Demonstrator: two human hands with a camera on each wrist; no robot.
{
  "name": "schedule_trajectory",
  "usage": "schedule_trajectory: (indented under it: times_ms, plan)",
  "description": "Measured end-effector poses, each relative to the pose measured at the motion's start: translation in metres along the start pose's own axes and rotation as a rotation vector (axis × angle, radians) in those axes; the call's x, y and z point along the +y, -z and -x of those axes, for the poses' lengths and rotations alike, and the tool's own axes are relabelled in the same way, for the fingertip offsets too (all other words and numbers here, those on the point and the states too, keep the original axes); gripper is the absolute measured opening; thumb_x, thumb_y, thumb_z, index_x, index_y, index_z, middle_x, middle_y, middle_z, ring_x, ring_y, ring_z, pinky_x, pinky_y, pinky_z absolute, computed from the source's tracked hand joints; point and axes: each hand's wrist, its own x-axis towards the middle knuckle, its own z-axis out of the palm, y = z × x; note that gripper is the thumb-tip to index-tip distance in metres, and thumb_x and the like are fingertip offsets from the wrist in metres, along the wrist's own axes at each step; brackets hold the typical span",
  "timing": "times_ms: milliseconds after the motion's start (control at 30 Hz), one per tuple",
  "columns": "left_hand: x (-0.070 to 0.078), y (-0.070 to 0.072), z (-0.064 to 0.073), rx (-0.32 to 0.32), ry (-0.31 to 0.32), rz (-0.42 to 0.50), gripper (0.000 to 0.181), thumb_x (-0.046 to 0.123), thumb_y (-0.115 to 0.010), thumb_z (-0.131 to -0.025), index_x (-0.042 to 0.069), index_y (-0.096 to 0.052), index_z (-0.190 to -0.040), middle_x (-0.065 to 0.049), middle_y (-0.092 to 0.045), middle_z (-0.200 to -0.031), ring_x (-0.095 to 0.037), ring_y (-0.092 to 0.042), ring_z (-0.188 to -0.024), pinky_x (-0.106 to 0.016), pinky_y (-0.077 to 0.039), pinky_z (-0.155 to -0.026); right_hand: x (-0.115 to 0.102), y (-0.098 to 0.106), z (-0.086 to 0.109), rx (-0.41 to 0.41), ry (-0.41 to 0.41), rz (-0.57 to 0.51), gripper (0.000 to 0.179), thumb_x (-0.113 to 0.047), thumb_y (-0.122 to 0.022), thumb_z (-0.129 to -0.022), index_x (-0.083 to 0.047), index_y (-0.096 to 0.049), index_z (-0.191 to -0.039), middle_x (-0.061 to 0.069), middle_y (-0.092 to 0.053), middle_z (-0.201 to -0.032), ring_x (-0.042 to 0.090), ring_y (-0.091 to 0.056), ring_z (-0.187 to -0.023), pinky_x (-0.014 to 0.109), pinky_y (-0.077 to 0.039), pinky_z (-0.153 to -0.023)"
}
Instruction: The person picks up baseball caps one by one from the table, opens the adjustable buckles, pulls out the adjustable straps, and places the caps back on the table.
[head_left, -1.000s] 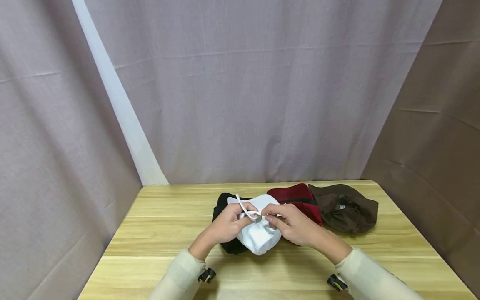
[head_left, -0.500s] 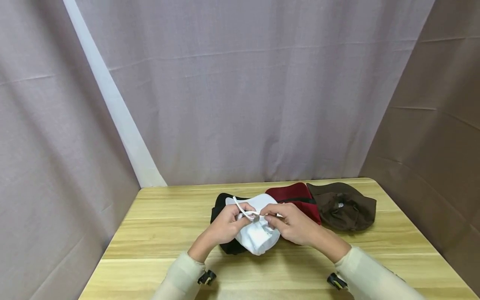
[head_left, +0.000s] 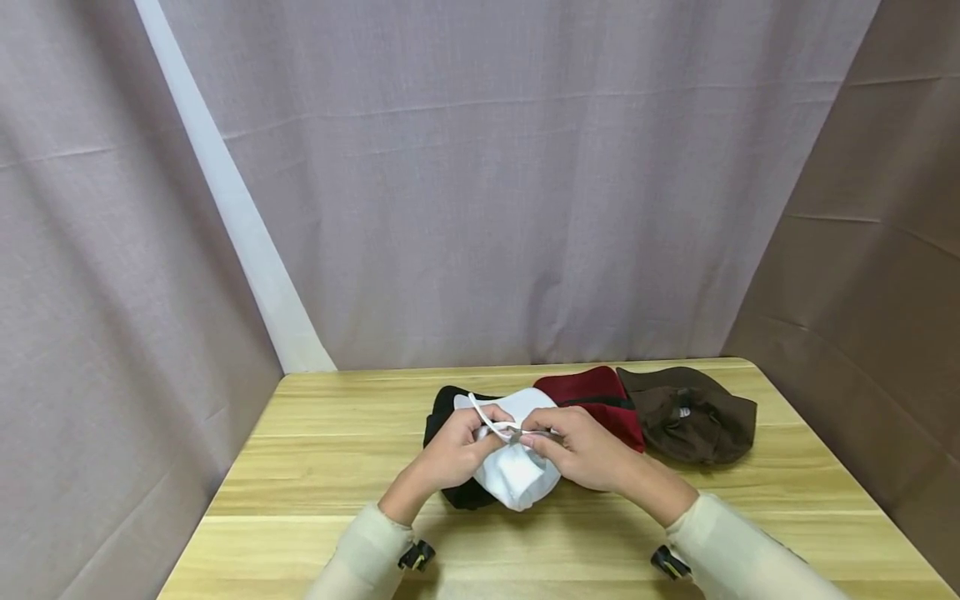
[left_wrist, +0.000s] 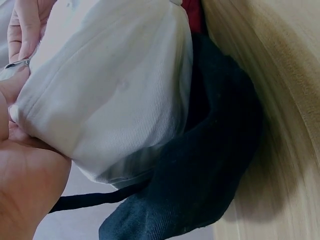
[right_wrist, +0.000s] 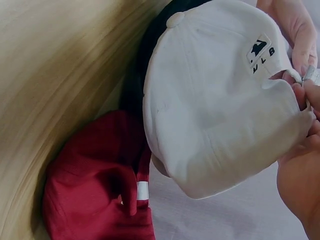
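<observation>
A white baseball cap (head_left: 517, 482) lies brim away from me, partly on a black cap (head_left: 467, 495). My left hand (head_left: 452, 450) pinches the cap's back edge beside its narrow white strap (head_left: 481, 413), whose loose end sticks up. Opposite it, my right hand (head_left: 588, 448) pinches the strap at a small metal buckle (right_wrist: 312, 74). Fingers of both hands nearly meet there and partly hide the buckle. The right wrist view shows a logo patch (right_wrist: 258, 52) near the cap's back opening.
A dark red cap (head_left: 581, 386) sits just right of the white one. Further right, a brown cap (head_left: 697, 425) lies with its inside partly showing. All rest on a wooden table (head_left: 330, 467), with grey curtains (head_left: 450, 208) behind it.
My right fingers have shifted slightly left, closer over the buckle. The left hand keeps its hold on the cap, and the other caps stay put.
</observation>
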Motion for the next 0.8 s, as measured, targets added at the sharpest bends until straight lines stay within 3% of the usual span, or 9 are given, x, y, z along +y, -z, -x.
schedule_trajectory:
  times_ms: [267, 567, 800]
  plan:
    - [-0.0022, 0.0002, 0.0001, 0.002, 0.005, 0.003, 0.013, 0.006, -0.063, -0.104, 0.002, -0.074, -0.110, -0.018, -0.076, -0.110, 0.000, -0.065, -0.097, -0.020, -0.055, -0.085, 0.0002, 0.0008, -0.0018, -0.007, 0.002, 0.032, 0.008, -0.013, -0.071, -0.101, -0.020, -0.075, -0.098, -0.008, -0.071, -0.084, -0.002, -0.056, -0.076, 0.021, -0.051, -0.067]
    - [-0.0017, 0.0010, 0.0020, -0.001, 0.004, -0.013, 0.013, 0.005, -0.063, -0.103, 0.001, -0.074, -0.110, -0.017, -0.077, -0.111, 0.001, -0.064, -0.100, -0.020, -0.054, -0.088, 0.0065, -0.0002, 0.0023, 0.010, 0.026, 0.041, 0.016, -0.006, -0.069, -0.101, -0.016, -0.079, -0.109, -0.002, -0.080, -0.100, -0.001, -0.062, -0.086, 0.024, -0.054, -0.074]
    - [-0.0014, 0.0020, 0.0017, -0.004, 0.013, -0.013, 0.013, 0.004, -0.062, -0.104, 0.001, -0.074, -0.110, -0.017, -0.077, -0.111, 0.000, -0.064, -0.099, -0.019, -0.054, -0.088, 0.0080, -0.0011, 0.0024, 0.013, 0.041, 0.035, 0.018, -0.005, -0.069, -0.101, -0.016, -0.079, -0.110, -0.004, -0.074, -0.085, -0.003, -0.058, -0.080, 0.023, -0.053, -0.072]
